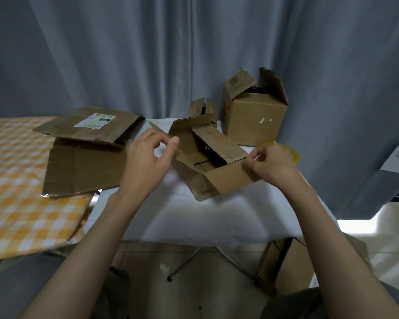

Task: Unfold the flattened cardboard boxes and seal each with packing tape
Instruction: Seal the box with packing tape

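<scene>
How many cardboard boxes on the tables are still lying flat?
2: both on the checked tablecloth at left, a labelled flat box lying partly over a larger flat box. More could be hidden beneath them.

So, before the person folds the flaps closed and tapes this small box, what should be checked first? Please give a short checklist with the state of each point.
1. Small box rests on the white table: ok.
2. Flaps folded shut for taping: not ok, several stand open and the inside shows.
3. Left hand at the left flap: ok, thumb and fingers are at its edge.
4. Right hand holds the near right flap: ok, it pinches the corner.
5. Tape roll within reach: ok, a yellow roll lies just behind the right hand.
6. Loose tape end ready: cannot tell.
</scene>
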